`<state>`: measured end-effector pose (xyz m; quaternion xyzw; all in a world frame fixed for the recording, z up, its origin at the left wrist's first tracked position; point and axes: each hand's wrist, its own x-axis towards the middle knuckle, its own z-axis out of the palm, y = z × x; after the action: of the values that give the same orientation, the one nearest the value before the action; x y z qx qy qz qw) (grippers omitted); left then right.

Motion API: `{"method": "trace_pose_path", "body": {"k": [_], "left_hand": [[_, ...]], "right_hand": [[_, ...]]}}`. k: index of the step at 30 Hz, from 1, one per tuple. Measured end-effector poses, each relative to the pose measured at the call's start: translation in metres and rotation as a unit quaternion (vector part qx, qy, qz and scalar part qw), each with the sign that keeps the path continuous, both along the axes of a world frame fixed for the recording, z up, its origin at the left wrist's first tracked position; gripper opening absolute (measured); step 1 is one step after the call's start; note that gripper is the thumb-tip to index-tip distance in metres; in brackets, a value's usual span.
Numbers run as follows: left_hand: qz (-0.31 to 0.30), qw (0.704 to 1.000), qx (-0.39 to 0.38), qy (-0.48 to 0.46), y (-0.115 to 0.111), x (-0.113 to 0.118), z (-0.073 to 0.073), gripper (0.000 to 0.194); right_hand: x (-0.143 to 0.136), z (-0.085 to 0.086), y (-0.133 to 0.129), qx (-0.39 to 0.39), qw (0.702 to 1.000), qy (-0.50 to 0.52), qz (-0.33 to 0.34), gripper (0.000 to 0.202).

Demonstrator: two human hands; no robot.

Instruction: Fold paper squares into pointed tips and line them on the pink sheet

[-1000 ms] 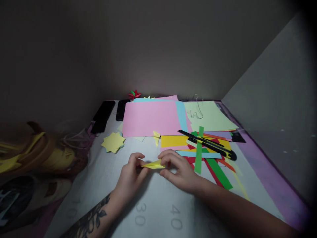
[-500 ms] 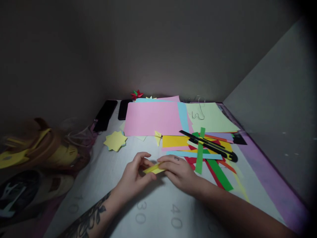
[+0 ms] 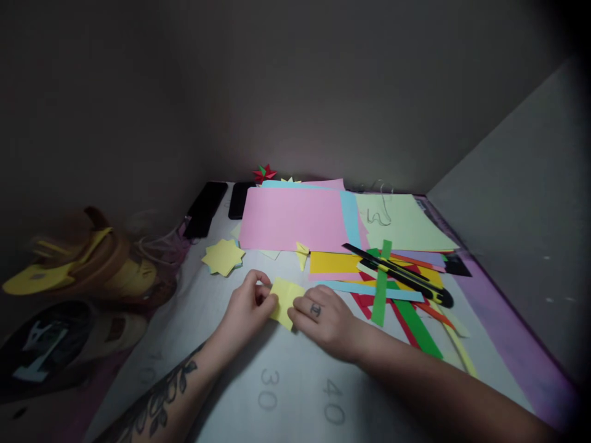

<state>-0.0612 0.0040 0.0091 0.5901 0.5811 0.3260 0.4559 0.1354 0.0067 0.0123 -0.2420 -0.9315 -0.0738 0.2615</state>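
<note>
From the head camera, both hands meet over a small yellow paper piece (image 3: 285, 299) on the pale desk (image 3: 295, 381), near its front middle. The left hand (image 3: 247, 311) has thumb and fingers closed on the paper's left edge, pinching it. The right hand (image 3: 323, 320) lies with fingers curled down, fingertips pressing on the paper's right lower edge, so the piece is held between the two hands, tilted a little, and touching the desk.

Behind the hands lies a large pink sheet (image 3: 295, 218), with a pale green sheet (image 3: 401, 221) to its right. A small folded yellow scrap (image 3: 302, 252) sits at the pink sheet's near edge. To the right of the hands, coloured paper strips (image 3: 406, 314) lie crossed in a heap, and a black and yellow utility knife (image 3: 406, 277) rests on top of them. A yellow paper star (image 3: 224, 256) lies to the left, just beyond the left hand. Two dark phones (image 3: 205, 209) lie at the far left of the desk, and a red and green folded star (image 3: 264, 173) sits at the back edge.
</note>
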Motion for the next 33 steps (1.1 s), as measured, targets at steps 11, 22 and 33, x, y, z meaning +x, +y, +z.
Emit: {"method": "trace_pose_path", "body": {"k": [11,22,33], "left_hand": [[-0.215,0.885,0.324,0.257,-0.007,-0.027,-0.003,0.031],[-0.28,0.841,0.3,0.353,-0.017,-0.022,0.008,0.024],[-0.305,0.838,0.305,0.335,-0.017,-0.021,0.007,0.034]], "right_hand": [[0.005,-0.018,0.019,-0.255,0.963,-0.057,-0.06,0.021],[0.011,-0.017,0.024,-0.186,0.982,-0.038,0.012,0.026],[-0.001,-0.014,0.025,-0.357,0.93,0.038,-0.08,0.013]]}}
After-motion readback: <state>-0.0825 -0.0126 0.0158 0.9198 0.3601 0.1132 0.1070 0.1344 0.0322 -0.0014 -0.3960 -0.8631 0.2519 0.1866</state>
